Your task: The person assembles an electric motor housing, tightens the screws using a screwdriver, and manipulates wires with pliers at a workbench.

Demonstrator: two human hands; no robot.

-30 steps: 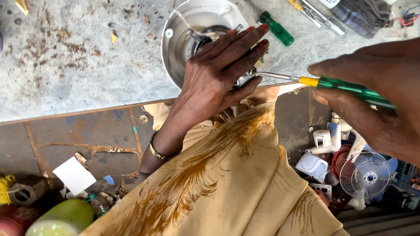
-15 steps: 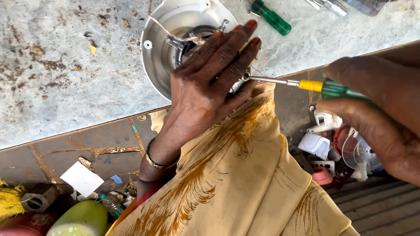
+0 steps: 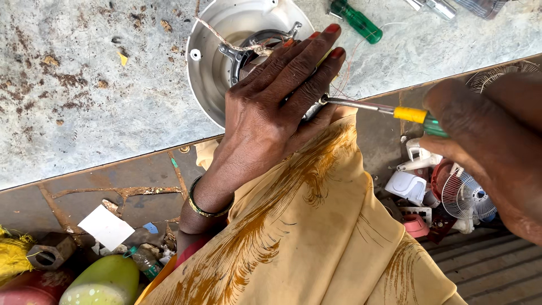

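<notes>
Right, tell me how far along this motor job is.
Done: the white housing lies open on the grey worktop, its motor exposed. In hand: the left hand presses down on the motor, while the right hand drives a green-and-yellow screwdriver into its edge. Left: a thin loose wire lies across the housing, and no cover shows on it.

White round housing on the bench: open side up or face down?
Open side up. The white housing shows its hollow interior and a metal ring inside; the left hand lies across it, covering much of it.
</notes>
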